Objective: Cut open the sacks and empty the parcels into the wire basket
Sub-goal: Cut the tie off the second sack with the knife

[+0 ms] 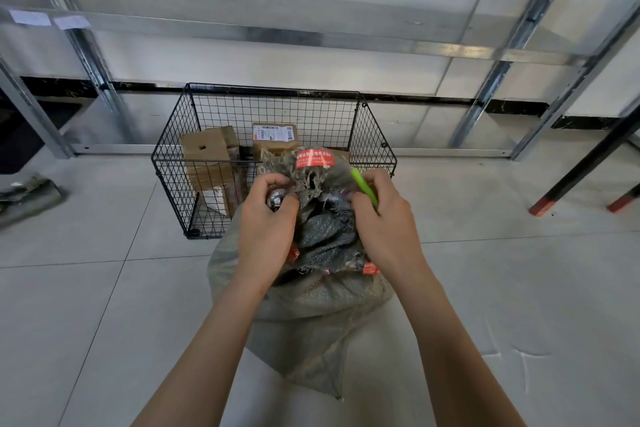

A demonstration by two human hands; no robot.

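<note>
A grey woven sack [311,315] stands on the floor in front of me, its bunched neck carrying a red label [314,158]. My left hand [266,222] grips the left side of the frayed neck. My right hand [384,218] holds the right side of the neck together with a green cutter [363,185], whose tip points up and left. Just behind the sack stands the black wire basket [173,163], which holds several brown cardboard parcels [207,163]. The contents of the sack are hidden.
A metal shelving frame [485,52] runs along the wall behind the basket. An emptied grey sack [27,198] lies on the tiled floor at the left. Black legs with red feet [543,206] stand at the right.
</note>
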